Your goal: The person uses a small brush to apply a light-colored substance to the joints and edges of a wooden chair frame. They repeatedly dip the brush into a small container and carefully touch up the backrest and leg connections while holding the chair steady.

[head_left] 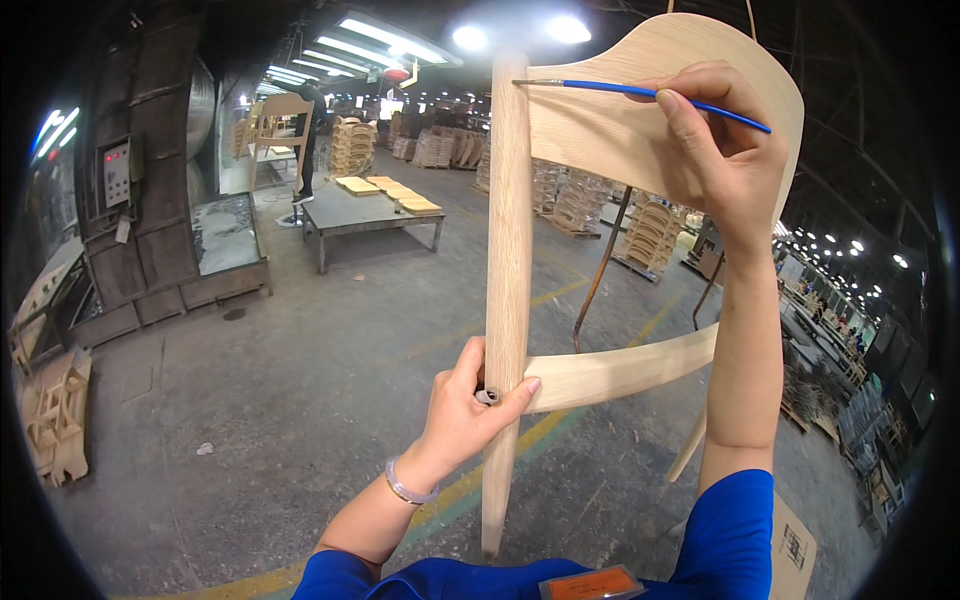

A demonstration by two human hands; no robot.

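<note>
Head view: one pale wooden chair frame, upright directly before the person, comprising a long post (509,240), a broad curved back panel (625,125) and a lower curved rail (620,373). Right hand (730,140): thumb and fingers pinching one slim blue brush (615,88), its bristle tip at the post's upper part, beside the panel joint. Left hand (462,405): curled around the post at rail height, thumb across the front, with a small pale roll (487,397) beside the fingers, possibly held, too covered to identify. Handling note, as judged: best results call for a steady post under the left grip, a light pinch well back on the handle, and short, sparing strokes with only the bristle tip along the joint.
</note>
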